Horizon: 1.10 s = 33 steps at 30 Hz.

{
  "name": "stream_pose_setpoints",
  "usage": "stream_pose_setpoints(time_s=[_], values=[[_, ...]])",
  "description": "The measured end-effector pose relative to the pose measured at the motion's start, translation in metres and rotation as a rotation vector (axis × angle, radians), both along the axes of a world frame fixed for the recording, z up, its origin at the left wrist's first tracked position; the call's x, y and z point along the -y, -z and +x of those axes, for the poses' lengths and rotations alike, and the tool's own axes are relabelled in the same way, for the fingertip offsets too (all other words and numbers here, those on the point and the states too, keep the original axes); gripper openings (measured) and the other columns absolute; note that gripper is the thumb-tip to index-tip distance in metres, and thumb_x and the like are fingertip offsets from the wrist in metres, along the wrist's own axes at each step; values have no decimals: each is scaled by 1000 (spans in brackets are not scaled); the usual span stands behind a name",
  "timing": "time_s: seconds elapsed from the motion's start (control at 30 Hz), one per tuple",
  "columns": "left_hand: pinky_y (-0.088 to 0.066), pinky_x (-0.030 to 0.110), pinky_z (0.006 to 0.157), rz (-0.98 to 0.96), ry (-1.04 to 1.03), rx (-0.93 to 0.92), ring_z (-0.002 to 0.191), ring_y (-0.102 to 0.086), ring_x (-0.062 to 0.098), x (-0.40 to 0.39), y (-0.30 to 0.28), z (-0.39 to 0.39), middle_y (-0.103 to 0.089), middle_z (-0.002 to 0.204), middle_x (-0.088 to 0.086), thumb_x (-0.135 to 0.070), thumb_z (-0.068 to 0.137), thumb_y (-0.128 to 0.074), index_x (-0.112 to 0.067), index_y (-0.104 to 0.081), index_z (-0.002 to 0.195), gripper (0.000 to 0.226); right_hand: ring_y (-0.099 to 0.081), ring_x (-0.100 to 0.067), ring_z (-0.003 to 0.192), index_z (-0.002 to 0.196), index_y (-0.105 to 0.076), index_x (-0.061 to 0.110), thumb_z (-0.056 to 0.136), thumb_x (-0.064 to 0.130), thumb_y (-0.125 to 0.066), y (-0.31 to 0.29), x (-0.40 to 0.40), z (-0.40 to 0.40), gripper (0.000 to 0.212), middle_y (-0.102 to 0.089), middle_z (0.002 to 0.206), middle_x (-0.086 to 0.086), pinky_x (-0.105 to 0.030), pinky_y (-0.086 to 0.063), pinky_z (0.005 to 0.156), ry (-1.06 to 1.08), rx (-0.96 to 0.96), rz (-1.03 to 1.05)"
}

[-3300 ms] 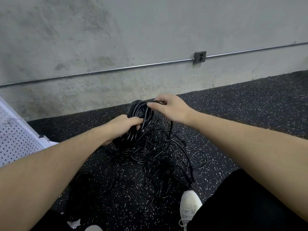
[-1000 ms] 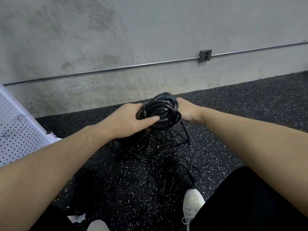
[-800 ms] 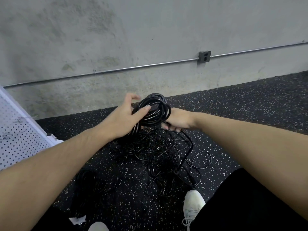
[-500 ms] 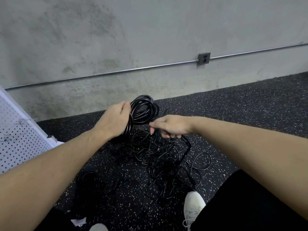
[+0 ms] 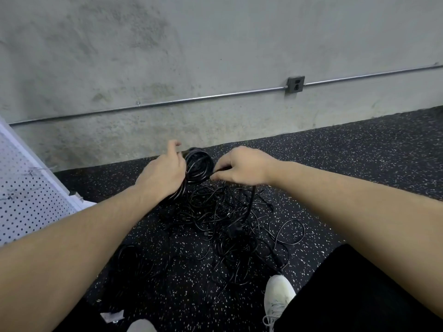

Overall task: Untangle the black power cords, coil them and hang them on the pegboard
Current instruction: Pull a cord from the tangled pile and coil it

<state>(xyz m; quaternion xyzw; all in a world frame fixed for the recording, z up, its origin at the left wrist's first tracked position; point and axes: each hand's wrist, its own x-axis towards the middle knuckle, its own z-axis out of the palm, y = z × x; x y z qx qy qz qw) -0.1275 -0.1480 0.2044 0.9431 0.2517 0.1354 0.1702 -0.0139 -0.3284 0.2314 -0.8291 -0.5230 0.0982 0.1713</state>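
Observation:
A coil of black cord [image 5: 200, 165] is held up above the floor between my hands. My left hand [image 5: 163, 174] grips the coil's left side, its fingers wrapped round the loops and hidden behind them. My right hand [image 5: 242, 167] pinches a strand of cord at the coil's right edge; that strand drops down into the tangle. A loose tangled pile of black cords [image 5: 227, 226] spreads on the speckled floor below my hands. The white pegboard [image 5: 26, 195] leans at the left edge, with wire hooks on it.
A concrete wall with a metal conduit and an outlet box [image 5: 295, 84] runs behind. Another dark bundle of cord [image 5: 134, 259] lies on the floor under my left forearm. My white shoe [image 5: 278, 298] and black trouser leg are at the lower right. A white tag [image 5: 111, 316] lies on the floor.
My right hand came away from behind the coil, dropped to the tangle, then rose back to the coil's right edge with a strand. My left hand kept hold of the coil.

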Motion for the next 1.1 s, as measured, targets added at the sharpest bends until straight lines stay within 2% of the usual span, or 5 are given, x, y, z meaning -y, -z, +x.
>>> stream_pose_setpoints(time_s=[0.2,0.43,0.7,0.87,1.1], values=[[-40,43,113,25,195,-192,139,-49,34,13,-6,-1,-50,153,14,-97,72,-1,-34,-30,159,112,-51,1,52,76,-76,32,72,52,-85,-7,-3,14,22,-70,68,10,-24,-40,55,236,-201,252],[-40,30,69,207,460,-418,66,-50,8,37,-15,-8,-52,72,-13,-71,95,-45,-25,-42,149,71,-44,1,45,78,-73,17,69,25,-93,-13,-4,5,23,-62,65,6,-15,-33,45,88,-385,236],[-38,17,63,-108,593,-139,52,-44,5,28,-20,-22,-43,66,-2,-44,106,-42,-39,12,161,76,-44,-14,60,86,-57,19,60,52,-88,4,3,27,52,-54,68,6,-28,-35,56,81,-519,397],[-41,51,106,-357,659,39,102,-51,19,23,-10,-23,-47,109,3,-45,99,-32,-62,-7,154,63,-54,-25,74,82,-67,20,67,46,-84,22,6,34,34,-65,79,-7,-36,-41,70,172,-828,344],[-57,49,91,-377,568,105,102,-72,24,27,-18,-30,-76,112,-9,-36,88,-38,-54,-68,121,48,-57,-21,69,77,-72,18,90,18,-75,32,1,25,14,-66,75,-7,-33,-46,66,184,-704,250]])
